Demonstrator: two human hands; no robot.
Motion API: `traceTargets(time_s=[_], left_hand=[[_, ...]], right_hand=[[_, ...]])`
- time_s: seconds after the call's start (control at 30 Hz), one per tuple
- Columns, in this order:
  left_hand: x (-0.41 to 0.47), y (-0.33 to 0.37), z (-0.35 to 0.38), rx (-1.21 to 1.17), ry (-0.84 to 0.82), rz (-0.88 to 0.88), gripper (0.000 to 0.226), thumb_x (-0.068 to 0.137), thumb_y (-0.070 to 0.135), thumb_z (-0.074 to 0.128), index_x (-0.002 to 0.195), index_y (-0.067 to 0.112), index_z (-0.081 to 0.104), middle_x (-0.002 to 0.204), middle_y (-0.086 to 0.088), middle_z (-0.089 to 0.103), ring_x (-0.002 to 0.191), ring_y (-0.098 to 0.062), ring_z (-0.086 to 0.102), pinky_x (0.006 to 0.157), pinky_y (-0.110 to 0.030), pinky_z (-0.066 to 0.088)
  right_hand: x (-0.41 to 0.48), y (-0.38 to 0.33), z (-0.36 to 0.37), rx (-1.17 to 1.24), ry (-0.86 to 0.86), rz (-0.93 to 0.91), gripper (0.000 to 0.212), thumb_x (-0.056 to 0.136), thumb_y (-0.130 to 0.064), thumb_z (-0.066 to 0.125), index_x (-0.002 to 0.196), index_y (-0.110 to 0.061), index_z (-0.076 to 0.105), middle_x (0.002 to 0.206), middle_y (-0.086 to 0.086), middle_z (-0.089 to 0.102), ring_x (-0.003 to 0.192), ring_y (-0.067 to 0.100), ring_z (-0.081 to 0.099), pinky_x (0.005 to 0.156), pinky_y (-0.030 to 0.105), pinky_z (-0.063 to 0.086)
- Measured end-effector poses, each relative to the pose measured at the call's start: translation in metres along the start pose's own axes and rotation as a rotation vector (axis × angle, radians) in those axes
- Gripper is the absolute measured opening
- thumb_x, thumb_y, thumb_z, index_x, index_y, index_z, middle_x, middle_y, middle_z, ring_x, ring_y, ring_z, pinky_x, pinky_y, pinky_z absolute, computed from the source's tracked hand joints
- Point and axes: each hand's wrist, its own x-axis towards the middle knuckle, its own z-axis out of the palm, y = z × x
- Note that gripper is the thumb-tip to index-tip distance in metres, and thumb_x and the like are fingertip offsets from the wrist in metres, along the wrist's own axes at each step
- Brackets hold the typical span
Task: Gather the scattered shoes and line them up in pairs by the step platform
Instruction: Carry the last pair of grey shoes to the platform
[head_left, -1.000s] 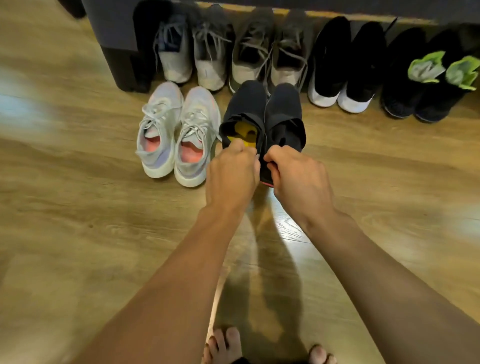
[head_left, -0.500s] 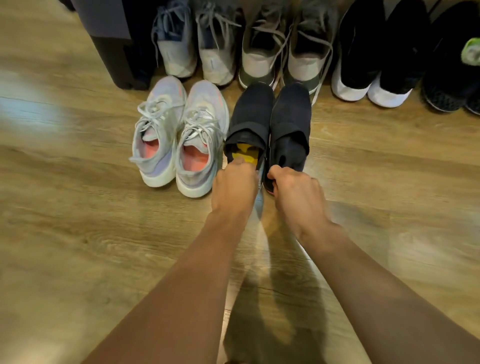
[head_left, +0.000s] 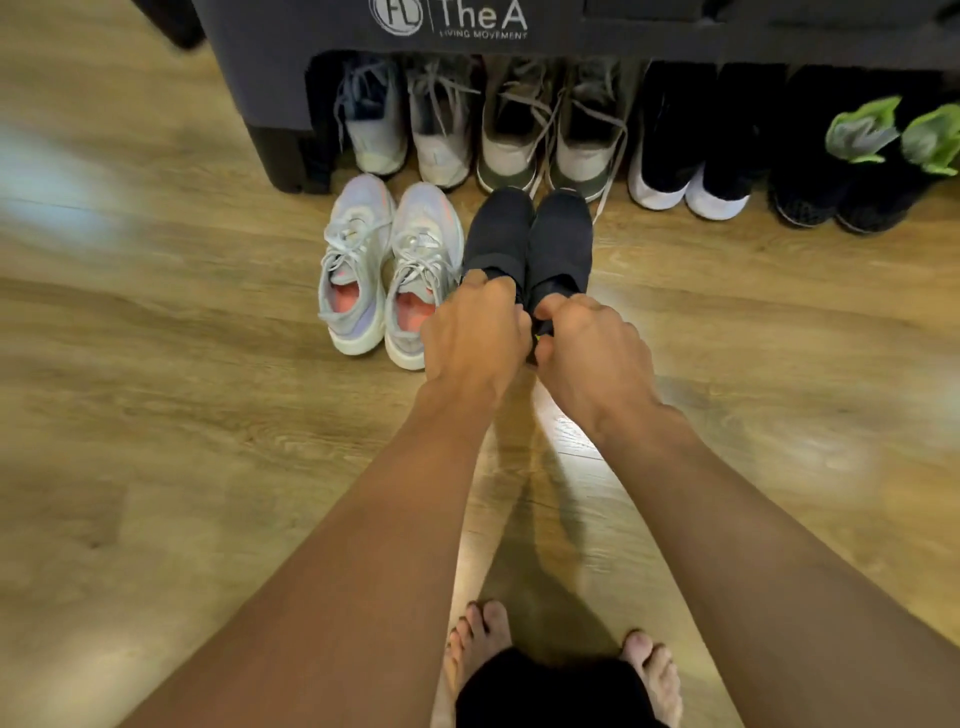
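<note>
Two black slip-on shoes stand side by side on the wood floor, toes toward the dark step platform (head_left: 270, 67). My left hand (head_left: 475, 338) grips the heel of the left black shoe (head_left: 498, 234). My right hand (head_left: 592, 348) grips the heel of the right black shoe (head_left: 563, 239). Both heels are hidden under my fingers. To their left, touching, sits a pair of light grey sneakers with pink insoles (head_left: 387, 270).
Under the platform's edge runs a row of pairs: grey-white sneakers (head_left: 410, 130), beige-olive sneakers (head_left: 550, 140), black shoes with white toes (head_left: 691, 156), black shoes with green tongues (head_left: 872, 166). My bare feet (head_left: 483, 639) stand at the bottom. Open wood floor lies left and right.
The view tilted so the platform's logo and my feet show. My hands stay on the black shoes' heels, which sit closer to the row; the yellow insole is now covered.
</note>
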Motion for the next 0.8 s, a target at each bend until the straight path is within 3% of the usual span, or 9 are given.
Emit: traceTargets(time_s=[0.13, 0.33, 0.53, 0.6, 0.7, 0.8], left_hand=[[-0.026, 0.025, -0.083, -0.071, 0.051, 0.024, 0.022, 0.092, 0.027, 0.049, 0.102, 0.017, 0.066, 0.104, -0.006, 0.060, 0.092, -0.027, 0.059, 0.064, -0.034, 0.040], [-0.076, 0.083, -0.244, -0.315, 0.214, 0.024, 0.020, 0.090, 0.027, 0.052, 0.095, 0.022, 0.071, 0.096, 0.002, 0.068, 0.089, -0.018, 0.061, 0.074, -0.035, 0.049], [-0.143, 0.172, -0.425, -0.673, 0.324, 0.109, 0.013, 0.089, 0.026, 0.059, 0.089, 0.024, 0.072, 0.078, 0.014, 0.068, 0.071, -0.001, 0.061, 0.066, -0.016, 0.045], [-0.170, 0.199, -0.484, -0.773, 0.377, 0.184, 0.011, 0.089, 0.027, 0.060, 0.087, 0.028, 0.070, 0.076, 0.019, 0.067, 0.068, 0.006, 0.060, 0.065, -0.012, 0.047], [-0.212, 0.235, -0.567, -0.971, 0.435, 0.316, 0.011, 0.088, 0.025, 0.061, 0.082, 0.028, 0.070, 0.072, 0.016, 0.067, 0.068, 0.000, 0.061, 0.073, -0.033, 0.057], [-0.255, 0.271, -0.640, -1.122, 0.431, 0.453, 0.012, 0.087, 0.029, 0.062, 0.086, 0.025, 0.074, 0.077, 0.010, 0.070, 0.077, -0.009, 0.065, 0.077, -0.047, 0.056]], right_hand=[[-0.035, -0.026, -0.083, 0.076, 0.069, 0.020, 0.031, 0.091, -0.014, 0.049, 0.120, -0.020, 0.056, 0.112, 0.006, 0.057, 0.094, 0.031, 0.056, 0.067, 0.033, 0.038], [-0.107, -0.070, -0.238, 0.219, 0.263, 0.008, 0.029, 0.094, -0.024, 0.049, 0.122, -0.025, 0.058, 0.119, 0.000, 0.061, 0.104, 0.025, 0.057, 0.075, 0.032, 0.040], [-0.206, -0.108, -0.425, 0.481, 0.497, -0.023, 0.023, 0.092, -0.024, 0.054, 0.113, -0.024, 0.064, 0.108, -0.004, 0.067, 0.099, 0.014, 0.062, 0.086, 0.037, 0.050], [-0.244, -0.118, -0.485, 0.576, 0.592, -0.041, 0.020, 0.092, -0.025, 0.057, 0.110, -0.024, 0.066, 0.104, -0.009, 0.069, 0.094, 0.007, 0.063, 0.084, 0.031, 0.052], [-0.304, -0.133, -0.567, 0.714, 0.751, -0.078, 0.015, 0.091, -0.023, 0.060, 0.103, -0.024, 0.069, 0.092, -0.016, 0.068, 0.083, -0.006, 0.061, 0.074, 0.008, 0.046], [-0.364, -0.148, -0.636, 0.852, 0.909, -0.129, 0.016, 0.090, -0.021, 0.061, 0.102, -0.020, 0.071, 0.088, -0.017, 0.069, 0.082, -0.008, 0.062, 0.070, 0.006, 0.044]])
